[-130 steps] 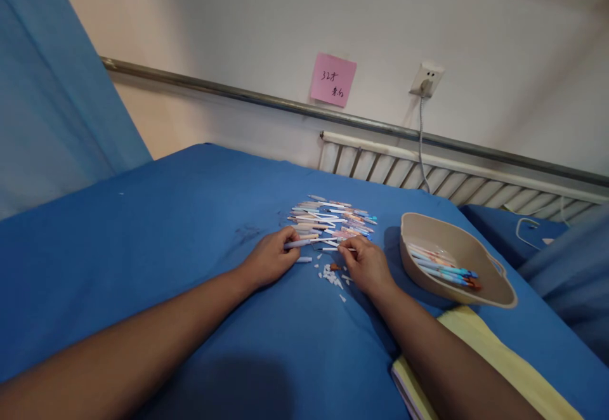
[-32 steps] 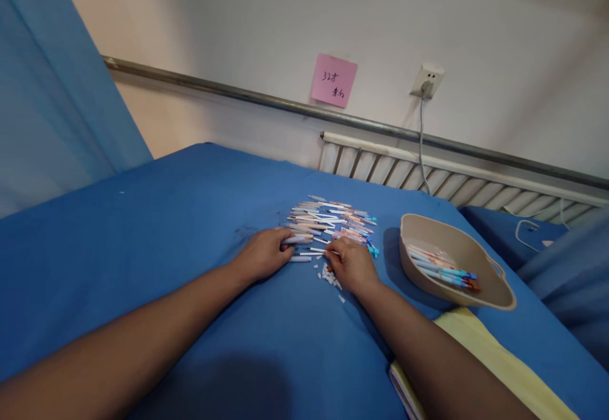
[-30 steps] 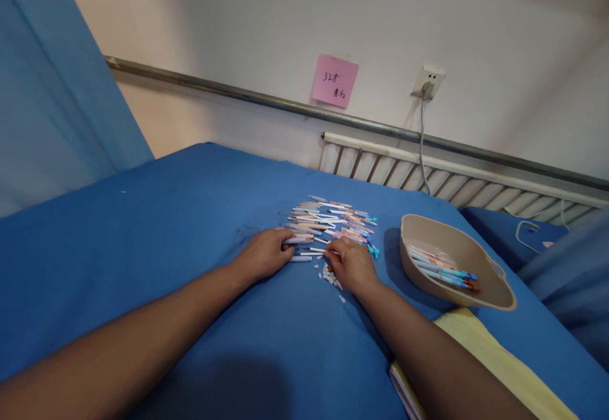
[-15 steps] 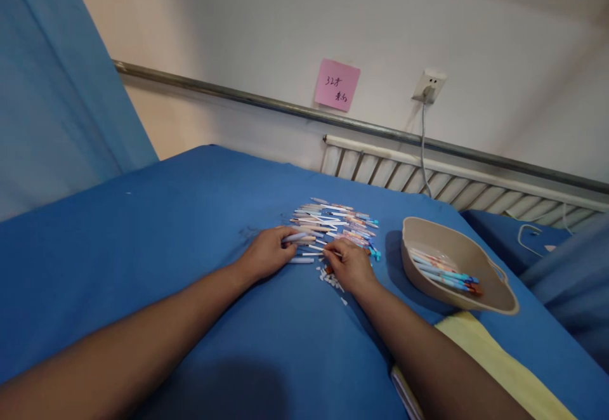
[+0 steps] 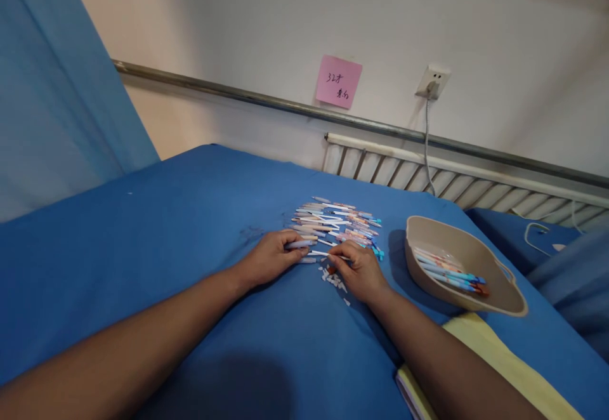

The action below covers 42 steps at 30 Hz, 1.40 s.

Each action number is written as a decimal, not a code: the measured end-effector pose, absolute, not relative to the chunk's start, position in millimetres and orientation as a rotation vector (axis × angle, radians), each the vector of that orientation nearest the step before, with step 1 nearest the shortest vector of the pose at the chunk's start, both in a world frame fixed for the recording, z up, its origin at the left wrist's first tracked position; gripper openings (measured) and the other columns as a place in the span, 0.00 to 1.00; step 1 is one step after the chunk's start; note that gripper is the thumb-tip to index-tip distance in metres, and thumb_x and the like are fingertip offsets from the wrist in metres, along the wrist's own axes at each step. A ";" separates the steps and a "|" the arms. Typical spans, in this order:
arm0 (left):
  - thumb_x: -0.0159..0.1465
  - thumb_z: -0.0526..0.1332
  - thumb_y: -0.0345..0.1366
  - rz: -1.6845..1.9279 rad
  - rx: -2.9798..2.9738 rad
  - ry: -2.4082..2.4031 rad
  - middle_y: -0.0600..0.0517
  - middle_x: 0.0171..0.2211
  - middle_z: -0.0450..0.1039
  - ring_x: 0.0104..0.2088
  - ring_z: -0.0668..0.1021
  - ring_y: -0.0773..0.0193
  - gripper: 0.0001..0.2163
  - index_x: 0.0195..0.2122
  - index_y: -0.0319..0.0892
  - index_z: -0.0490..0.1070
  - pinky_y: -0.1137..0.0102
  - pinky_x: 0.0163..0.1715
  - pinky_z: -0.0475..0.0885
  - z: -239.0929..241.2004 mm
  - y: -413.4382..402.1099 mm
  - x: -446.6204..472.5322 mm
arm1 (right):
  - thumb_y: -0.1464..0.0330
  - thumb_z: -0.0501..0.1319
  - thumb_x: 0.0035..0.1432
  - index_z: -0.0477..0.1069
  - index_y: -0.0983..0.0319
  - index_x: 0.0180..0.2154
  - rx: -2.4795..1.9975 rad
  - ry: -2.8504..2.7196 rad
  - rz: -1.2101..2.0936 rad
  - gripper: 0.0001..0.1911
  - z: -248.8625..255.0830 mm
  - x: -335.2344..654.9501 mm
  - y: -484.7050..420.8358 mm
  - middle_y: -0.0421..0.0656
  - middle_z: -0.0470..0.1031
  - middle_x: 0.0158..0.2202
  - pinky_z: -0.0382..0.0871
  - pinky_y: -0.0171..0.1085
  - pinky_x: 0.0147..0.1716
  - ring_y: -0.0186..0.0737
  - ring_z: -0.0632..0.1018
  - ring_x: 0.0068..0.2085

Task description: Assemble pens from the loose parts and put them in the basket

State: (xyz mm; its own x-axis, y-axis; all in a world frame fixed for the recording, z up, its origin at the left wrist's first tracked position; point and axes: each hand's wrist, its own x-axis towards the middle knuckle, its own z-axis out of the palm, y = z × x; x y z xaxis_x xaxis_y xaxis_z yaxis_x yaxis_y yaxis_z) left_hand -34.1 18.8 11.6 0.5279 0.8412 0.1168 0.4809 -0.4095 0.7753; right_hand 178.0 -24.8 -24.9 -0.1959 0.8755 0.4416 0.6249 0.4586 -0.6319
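Writing: a pink note (image 5: 339, 81) on the wall above the metal rail (image 5: 266, 104) bears two handwritten lines. The upper starts with "32" and a further character; the lower is not clearly legible. Any print on the pens is too small to read.

Hands: the left hand (image 5: 272, 257) grips a pale lavender pen barrel (image 5: 299, 243) between thumb and fingers. The right hand (image 5: 362, 271) pinches a slim white refill (image 5: 320, 253), whose far end lies at the left fingertips.

Surroundings: pen parts (image 5: 320, 218) lie spread on the blue cloth (image 5: 200, 210) just beyond both hands. Small white tips (image 5: 337, 282) are scattered beside the right hand. A beige basket (image 5: 504, 299), right, contains assembled-looking pens (image 5: 450, 272).
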 end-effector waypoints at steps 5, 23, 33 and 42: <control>0.58 0.57 0.38 0.644 2.156 1.014 0.53 0.29 0.71 0.34 0.72 0.63 0.08 0.29 0.41 0.73 0.71 0.35 0.65 10.9 13.3 -29.8 | 0.70 0.56 0.58 0.73 0.59 0.33 -1.229 -1.986 0.391 0.07 -18.7 175.3 -29.4 0.39 0.73 0.27 0.65 0.32 0.34 0.35 0.74 0.32; 0.65 0.44 0.50 0.820 1.105 0.826 0.51 0.29 0.67 0.23 0.67 0.69 0.22 0.39 0.39 0.69 0.72 0.25 0.65 21.6 21.9 -34.7 | 0.67 0.55 0.58 0.71 0.60 0.33 -1.357 -1.745 0.542 0.07 -31.4 181.2 -21.7 0.39 0.76 0.31 0.68 0.33 0.33 0.35 0.77 0.32; 0.61 0.57 0.46 0.800 1.530 0.999 0.50 0.34 0.74 0.31 0.74 0.65 0.15 0.40 0.39 0.72 0.70 0.34 0.69 8.7 22.6 -35.5 | 0.66 0.55 0.58 0.73 0.60 0.32 -1.258 -1.721 0.380 0.09 -16.9 187.8 -23.6 0.43 0.75 0.34 0.67 0.36 0.38 0.38 0.74 0.37; 0.63 0.54 0.39 0.756 2.223 1.025 0.52 0.42 0.74 0.43 0.74 0.61 0.12 0.45 0.47 0.73 0.68 0.46 0.66 14.8 15.8 -35.7 | 0.67 0.55 0.59 0.72 0.60 0.33 -1.136 -1.711 0.305 0.08 -4.1 184.2 -33.8 0.43 0.74 0.33 0.68 0.36 0.36 0.38 0.74 0.36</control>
